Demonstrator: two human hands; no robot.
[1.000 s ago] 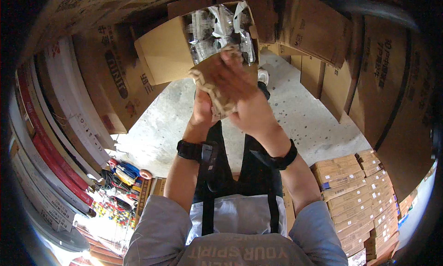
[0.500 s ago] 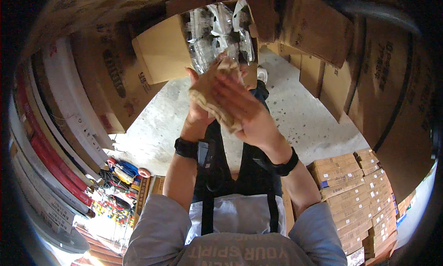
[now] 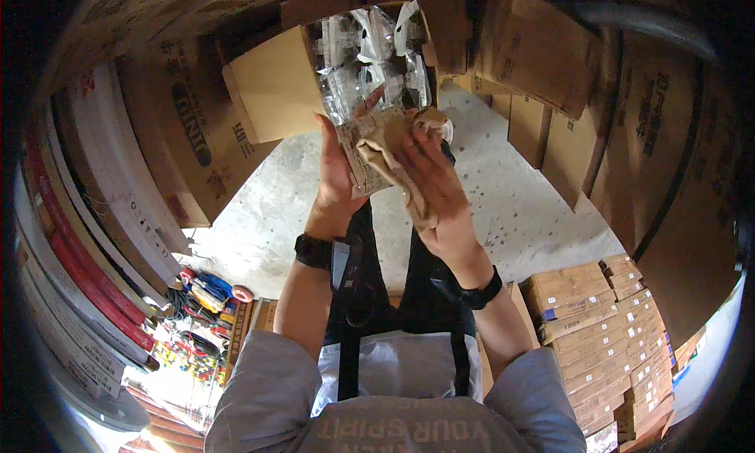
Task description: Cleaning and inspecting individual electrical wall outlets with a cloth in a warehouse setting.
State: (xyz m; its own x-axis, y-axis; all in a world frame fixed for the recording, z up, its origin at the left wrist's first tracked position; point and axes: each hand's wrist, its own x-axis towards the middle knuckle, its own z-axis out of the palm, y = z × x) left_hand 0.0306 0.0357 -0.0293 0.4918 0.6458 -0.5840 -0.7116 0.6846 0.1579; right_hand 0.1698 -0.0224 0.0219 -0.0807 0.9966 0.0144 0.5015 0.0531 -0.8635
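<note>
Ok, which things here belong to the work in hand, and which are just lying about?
In use:
tan cloth, in the right hand
printed package, in the left hand
probably the open box of clear-wrapped items beyond

Lying about, seemingly:
stacked cartons, lower right
large boxes, left
coloured clutter, lower left

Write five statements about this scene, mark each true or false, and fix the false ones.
1. The right hand lies on a tan cloth. True.
2. The left hand is empty. False: the left hand supports a printed packet.
3. The open carton holds clear plastic packages. True.
4. Only the left wrist has a black band. False: both wrists have a black band.
5. Small brown boxes are stacked at the picture's lower right. True.
</note>
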